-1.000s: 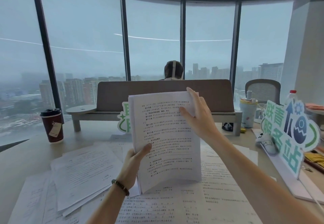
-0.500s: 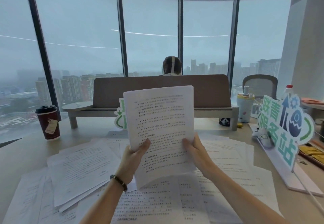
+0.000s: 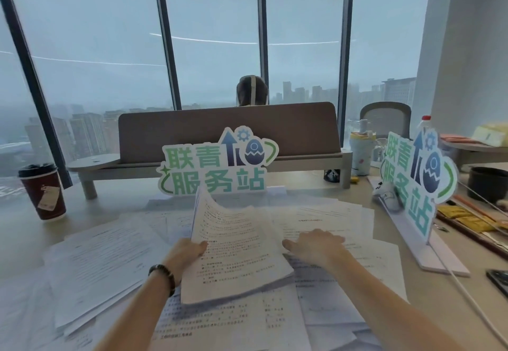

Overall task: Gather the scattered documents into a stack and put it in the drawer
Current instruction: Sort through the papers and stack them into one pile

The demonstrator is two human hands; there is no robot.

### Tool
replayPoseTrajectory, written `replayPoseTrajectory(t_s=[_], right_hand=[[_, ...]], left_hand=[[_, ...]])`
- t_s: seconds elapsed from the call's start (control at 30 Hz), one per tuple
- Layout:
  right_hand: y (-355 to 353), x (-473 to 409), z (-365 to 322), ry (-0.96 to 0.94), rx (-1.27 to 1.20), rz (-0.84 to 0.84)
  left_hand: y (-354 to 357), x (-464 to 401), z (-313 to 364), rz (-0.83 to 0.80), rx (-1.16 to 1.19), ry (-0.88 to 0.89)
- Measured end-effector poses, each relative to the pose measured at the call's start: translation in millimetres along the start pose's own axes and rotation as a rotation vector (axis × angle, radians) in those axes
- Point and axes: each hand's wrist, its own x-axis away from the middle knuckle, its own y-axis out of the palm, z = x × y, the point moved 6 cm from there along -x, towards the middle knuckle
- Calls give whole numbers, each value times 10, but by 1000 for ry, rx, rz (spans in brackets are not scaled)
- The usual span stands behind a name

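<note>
The left hand (image 3: 189, 251), with a dark beaded bracelet (image 3: 162, 278) at the wrist, is pinching the left edge of a thin sheaf of white printed pages (image 3: 233, 246), thumb on top. The sheaf is leaning back over the desk, its far corner curling upward in front of a green and blue cut-out sign with Chinese lettering (image 3: 217, 166), its near edge lying low over the loose sheets. The right hand (image 3: 316, 246) is lying flat and open, palm down, on other white printed sheets (image 3: 330, 213) just right of the sheaf, gripping nothing. More scattered white papers (image 3: 96, 262) are fanning out across the pale desktop (image 3: 22, 221) to the left and toward the near edge, overlapping one another. A dark red paper coffee cup with a black lid (image 3: 44, 191) is standing upright at the far left, well apart from the papers. A second green and blue cut-out sign (image 3: 417, 174) is standing on the right on its white base, with a white computer mouse (image 3: 386, 195) beside it. Behind the brown desk divider (image 3: 228, 128), the back of someone's head (image 3: 252, 91) is showing against the grey window.
</note>
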Motion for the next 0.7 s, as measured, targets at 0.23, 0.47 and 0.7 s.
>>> replayPoseTrajectory(t_s=[0.23,0.47,0.7], right_hand=[[3,-35,-91,-64,68,116],[-88,-110,313,132,-42,40],[-203,-176,728,329,-29,86]], left_hand=[[9,33,14,-36,116,-47],[-111,25,16,-44,289,-79],[-49,61,15,-18,164,-66]])
